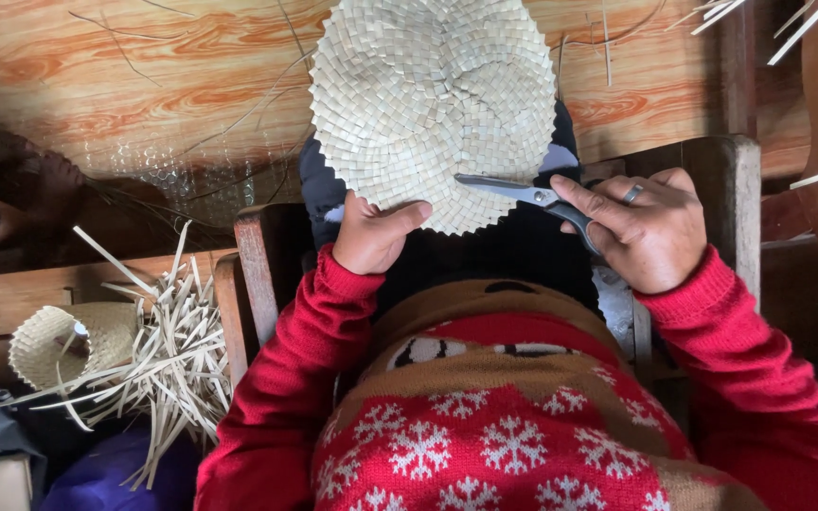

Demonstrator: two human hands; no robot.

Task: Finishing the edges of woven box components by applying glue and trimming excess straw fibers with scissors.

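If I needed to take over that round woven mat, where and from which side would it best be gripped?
Grip the woven mat at its rim, pinching the thin flat edge between thumb and fingers, as the left hand does at the lower left. Come from the left or far side, because the scissors in the right hand lie open at the lower right edge.

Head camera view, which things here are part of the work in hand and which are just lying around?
In use:
woven disc, gripped at its lower edge by the left hand
scissors, in the right hand's grip, blades at the disc's edge

Lying about:
loose strips
small woven piece
stray strands on the floor
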